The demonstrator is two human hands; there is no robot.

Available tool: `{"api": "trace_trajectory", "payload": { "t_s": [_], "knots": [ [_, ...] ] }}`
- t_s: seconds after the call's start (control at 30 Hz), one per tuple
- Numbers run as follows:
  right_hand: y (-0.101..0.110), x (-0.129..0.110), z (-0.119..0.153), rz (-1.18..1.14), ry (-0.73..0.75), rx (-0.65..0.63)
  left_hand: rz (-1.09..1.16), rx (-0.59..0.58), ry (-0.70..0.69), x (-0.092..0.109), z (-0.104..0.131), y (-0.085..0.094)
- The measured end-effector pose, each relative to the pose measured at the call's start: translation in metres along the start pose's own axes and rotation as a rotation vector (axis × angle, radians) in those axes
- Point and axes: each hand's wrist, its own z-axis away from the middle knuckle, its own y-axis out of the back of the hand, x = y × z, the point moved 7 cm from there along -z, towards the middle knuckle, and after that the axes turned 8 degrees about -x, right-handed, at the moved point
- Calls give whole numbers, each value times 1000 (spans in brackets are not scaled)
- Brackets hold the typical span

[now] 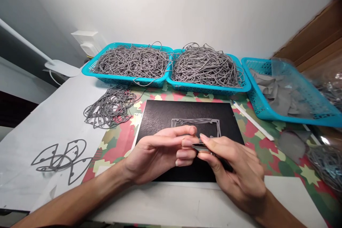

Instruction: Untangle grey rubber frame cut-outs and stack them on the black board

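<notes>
Over a black board (157, 114), my two hands meet at the fingertips. My right hand (232, 167) is closed around a small dark pointed tool (200, 145), its tip aimed left. My left hand (165, 153) has its fingers bent and pressed near that tip; whatever they pinch is too small to make out. Behind the hands, several thin grey rectangular gaskets (196, 121) lie stacked on the board, partly covered by my fingers.
Two blue baskets (123, 77) (208, 87) heaped with grey gaskets stand at the back. Another blue basket (267, 114) holds grey sheet pieces. Loose gaskets (110, 108) (64, 160) lie at left, a white stick (253, 121) at right, a white lamp base (62, 68) at back left.
</notes>
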Motion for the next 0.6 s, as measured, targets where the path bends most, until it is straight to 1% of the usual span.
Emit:
{"api": "trace_trajectory", "payload": {
  "t_s": [0.37,0.6],
  "knots": [
    [2,-1,-1,32,-1,2,-20,1,6,0,0,0],
    [1,-1,0,8,8,0,-23,0,6,0,1,1]
  ]
}}
